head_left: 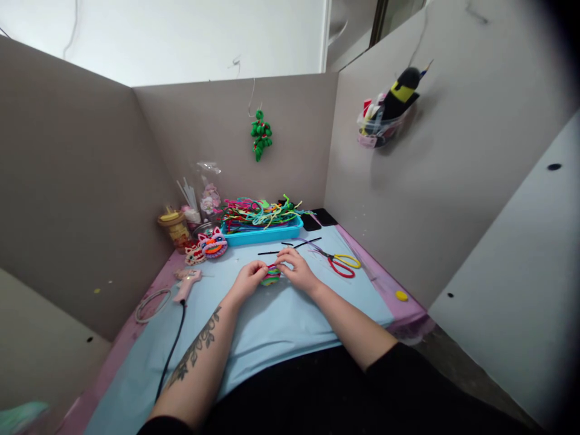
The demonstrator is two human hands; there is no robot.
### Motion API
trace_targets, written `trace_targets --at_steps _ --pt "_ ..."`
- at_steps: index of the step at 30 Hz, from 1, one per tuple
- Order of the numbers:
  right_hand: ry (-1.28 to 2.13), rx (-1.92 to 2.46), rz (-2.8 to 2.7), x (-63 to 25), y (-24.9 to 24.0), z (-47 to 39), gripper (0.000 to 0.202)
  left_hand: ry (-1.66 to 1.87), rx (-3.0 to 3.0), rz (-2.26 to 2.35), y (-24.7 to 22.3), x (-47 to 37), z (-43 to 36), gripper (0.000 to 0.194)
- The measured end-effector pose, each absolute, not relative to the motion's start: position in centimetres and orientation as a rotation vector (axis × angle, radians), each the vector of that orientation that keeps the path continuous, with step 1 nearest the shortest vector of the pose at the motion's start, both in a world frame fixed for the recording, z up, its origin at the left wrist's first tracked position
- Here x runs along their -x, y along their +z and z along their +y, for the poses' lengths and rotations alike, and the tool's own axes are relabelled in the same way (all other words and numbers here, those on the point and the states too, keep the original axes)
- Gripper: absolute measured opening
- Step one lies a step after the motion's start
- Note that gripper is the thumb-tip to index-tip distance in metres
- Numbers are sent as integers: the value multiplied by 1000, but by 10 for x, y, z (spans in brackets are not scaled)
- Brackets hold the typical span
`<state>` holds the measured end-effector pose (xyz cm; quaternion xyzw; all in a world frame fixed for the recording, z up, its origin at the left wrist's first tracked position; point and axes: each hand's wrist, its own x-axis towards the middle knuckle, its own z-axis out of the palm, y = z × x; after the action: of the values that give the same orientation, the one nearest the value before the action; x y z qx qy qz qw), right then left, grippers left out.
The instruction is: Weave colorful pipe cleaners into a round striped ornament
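Above the middle of the blue cloth, my left hand (251,280) pinches the left side of a small striped green, pink and red pipe-cleaner piece (270,278). From the other side my right hand (298,271) has its fingers closed at the piece's upper right edge. The fingers partly cover it, so its full shape is hidden. Just beyond the hands lie several short black pipe cleaners (268,253). Scissors (341,264) with one red and one yellow handle rest to the right of my right hand.
A blue tray (263,234) heaped with coloured pipe cleaners stands at the back. On the left are a pink glue gun (188,283) with a black cord, a finished lion-head piece (212,244) and a jar (174,228). Grey partitions (235,133) enclose the table.
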<state>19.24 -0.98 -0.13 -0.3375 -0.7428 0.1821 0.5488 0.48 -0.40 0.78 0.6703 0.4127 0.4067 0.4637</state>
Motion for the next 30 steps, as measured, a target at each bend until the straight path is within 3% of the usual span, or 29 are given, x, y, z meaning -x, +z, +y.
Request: trace_targets --at_steps 10,14,19,30 --pt "548 926 -1664 -188 -4 -7 3 992 -1689 980 7 -4 -4 26" --pt "737 936 -1660 -191 -2 -7 21 942 -1704 939 9 -2 -6 26" --pt "1010 823 -1771 -193 2 -11 17 913 -1707 915 18 -1 -11 29" --pt "641 867 -1886 -186 -3 -16 11 838 -1760 899 16 -1 -12 31"
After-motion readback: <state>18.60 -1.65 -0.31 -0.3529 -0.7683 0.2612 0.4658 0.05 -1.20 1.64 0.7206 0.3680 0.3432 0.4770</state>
